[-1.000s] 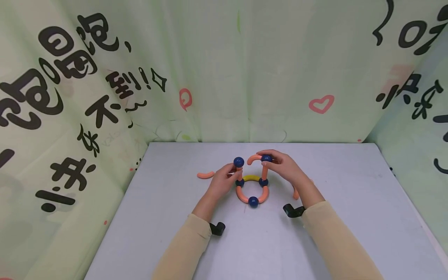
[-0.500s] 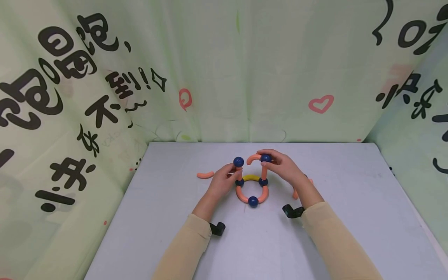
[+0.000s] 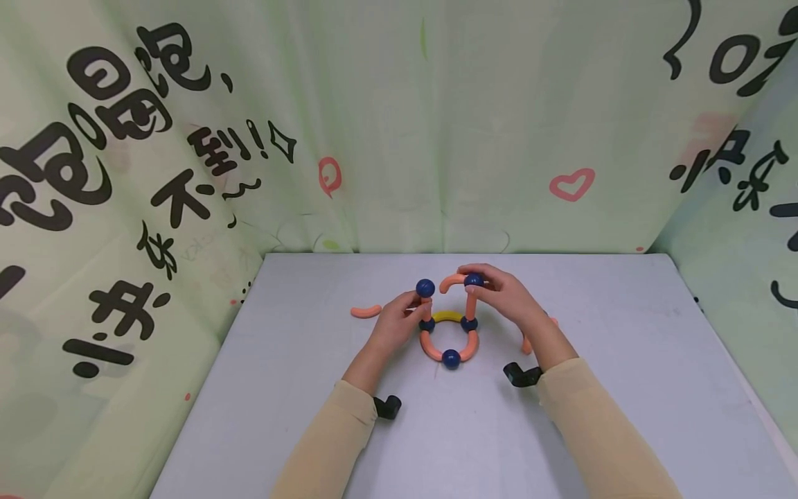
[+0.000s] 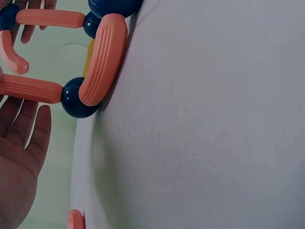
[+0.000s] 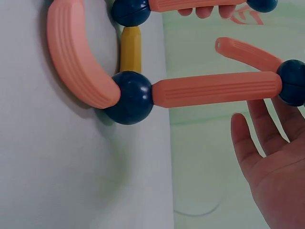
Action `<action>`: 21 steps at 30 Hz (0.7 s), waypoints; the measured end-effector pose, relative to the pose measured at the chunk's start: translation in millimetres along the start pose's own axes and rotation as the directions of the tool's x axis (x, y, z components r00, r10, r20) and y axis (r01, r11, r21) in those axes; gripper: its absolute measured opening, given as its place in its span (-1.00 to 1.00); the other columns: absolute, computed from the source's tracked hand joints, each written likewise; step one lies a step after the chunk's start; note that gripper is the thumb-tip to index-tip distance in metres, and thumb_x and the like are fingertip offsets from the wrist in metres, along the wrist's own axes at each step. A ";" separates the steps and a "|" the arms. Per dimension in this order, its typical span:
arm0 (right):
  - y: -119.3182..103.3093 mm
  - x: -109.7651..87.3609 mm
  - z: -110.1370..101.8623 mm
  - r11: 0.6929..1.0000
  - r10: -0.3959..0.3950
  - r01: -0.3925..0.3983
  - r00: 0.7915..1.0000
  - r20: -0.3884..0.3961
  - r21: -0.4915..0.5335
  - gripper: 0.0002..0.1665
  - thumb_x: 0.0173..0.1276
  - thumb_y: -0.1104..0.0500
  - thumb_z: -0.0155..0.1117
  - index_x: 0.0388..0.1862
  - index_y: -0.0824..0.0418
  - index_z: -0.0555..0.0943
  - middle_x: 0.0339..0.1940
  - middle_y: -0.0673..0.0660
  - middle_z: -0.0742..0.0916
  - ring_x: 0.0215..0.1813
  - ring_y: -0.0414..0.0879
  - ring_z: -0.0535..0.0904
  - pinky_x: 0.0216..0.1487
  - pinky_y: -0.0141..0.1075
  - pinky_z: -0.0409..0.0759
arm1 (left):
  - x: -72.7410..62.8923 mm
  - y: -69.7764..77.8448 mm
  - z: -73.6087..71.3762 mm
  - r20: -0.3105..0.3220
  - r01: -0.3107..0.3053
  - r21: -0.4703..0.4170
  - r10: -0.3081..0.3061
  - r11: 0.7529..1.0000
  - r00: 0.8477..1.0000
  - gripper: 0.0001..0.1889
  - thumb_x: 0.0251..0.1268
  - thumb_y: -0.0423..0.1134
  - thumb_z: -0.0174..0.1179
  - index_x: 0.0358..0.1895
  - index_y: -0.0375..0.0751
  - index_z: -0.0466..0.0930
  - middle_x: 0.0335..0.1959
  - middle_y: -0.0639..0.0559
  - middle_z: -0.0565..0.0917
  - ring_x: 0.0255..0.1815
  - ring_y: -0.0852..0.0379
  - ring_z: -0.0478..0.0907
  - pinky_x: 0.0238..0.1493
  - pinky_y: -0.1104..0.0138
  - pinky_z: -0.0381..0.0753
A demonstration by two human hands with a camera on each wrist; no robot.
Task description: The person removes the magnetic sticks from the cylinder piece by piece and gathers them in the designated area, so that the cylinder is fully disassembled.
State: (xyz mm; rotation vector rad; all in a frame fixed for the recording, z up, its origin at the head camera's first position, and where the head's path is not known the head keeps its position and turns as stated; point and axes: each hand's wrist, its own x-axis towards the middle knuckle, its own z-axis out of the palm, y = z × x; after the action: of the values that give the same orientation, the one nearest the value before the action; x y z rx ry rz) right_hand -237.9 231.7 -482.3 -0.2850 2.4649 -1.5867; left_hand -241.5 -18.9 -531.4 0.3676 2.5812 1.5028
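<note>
A ring of magnetic building pieces lies on the table: a yellow curved rod [image 3: 448, 317] at the back, two curved pink rods [image 5: 76, 62] and blue balls [image 3: 451, 358] at the joints. Two straight pink rods stand up from its rear balls. My left hand [image 3: 395, 320] pinches the left upright rod [image 4: 35, 89], below its top blue ball [image 3: 425, 288]. My right hand [image 3: 508, 296] holds the blue ball [image 3: 474, 280] atop the right upright rod [image 5: 217, 89]. From that ball a curved pink rod [image 3: 450, 282] reaches leftward, its free end apart from the left ball.
A loose curved pink rod [image 3: 366, 312] lies on the white table [image 3: 312, 388] left of the ring. More pink pieces [image 3: 527, 345] lie partly hidden behind the right forearm. A printed curtain [image 3: 486, 138] hangs behind the table and at both sides.
</note>
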 end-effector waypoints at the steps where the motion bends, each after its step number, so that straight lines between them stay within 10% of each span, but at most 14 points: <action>1: -1.8 -0.3 -0.6 1.000 -0.004 0.004 1.000 -0.005 -0.008 -0.38 0.39 -0.21 0.24 0.40 -0.18 0.43 0.41 -0.02 0.52 0.48 0.10 0.33 0.43 0.23 0.27 | -0.2 0.2 -0.1 0.000 0.001 -0.002 -0.001 1.000 1.000 -0.84 0.47 -0.04 0.13 -0.01 0.13 0.61 -0.07 0.16 0.65 0.00 0.15 0.54 0.20 0.17 0.60; 14: -49.4 -7.6 -0.8 0.980 -0.085 0.057 0.986 -0.145 -0.189 -0.37 0.37 -0.32 0.20 0.37 -0.21 0.46 0.38 0.02 0.53 0.41 0.16 0.37 0.27 0.25 0.43 | 0.0 -1.7 -0.1 0.004 0.012 -0.007 -0.012 1.000 1.000 -0.81 0.47 -0.03 0.13 0.04 0.16 0.62 -0.03 0.18 0.66 0.02 0.16 0.54 0.22 0.17 0.59; 21: -69.1 -8.8 16.5 0.981 -0.142 0.114 0.973 -0.182 -0.157 -0.45 0.43 -0.18 0.21 0.34 -0.10 0.47 -0.04 0.14 0.72 -0.07 -0.01 0.61 -0.11 -0.15 0.63 | 0.0 -2.3 -0.9 0.010 0.011 -0.014 -0.011 1.000 1.000 -0.80 0.46 0.00 0.14 0.04 0.18 0.62 -0.05 0.20 0.65 0.02 0.17 0.55 0.23 0.15 0.58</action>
State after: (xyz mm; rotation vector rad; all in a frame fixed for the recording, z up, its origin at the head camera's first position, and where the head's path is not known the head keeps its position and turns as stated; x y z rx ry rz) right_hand -221.2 191.5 -425.5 -0.3339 2.7690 -1.5520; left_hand -242.1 -20.8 -533.0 0.3581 2.5598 1.5109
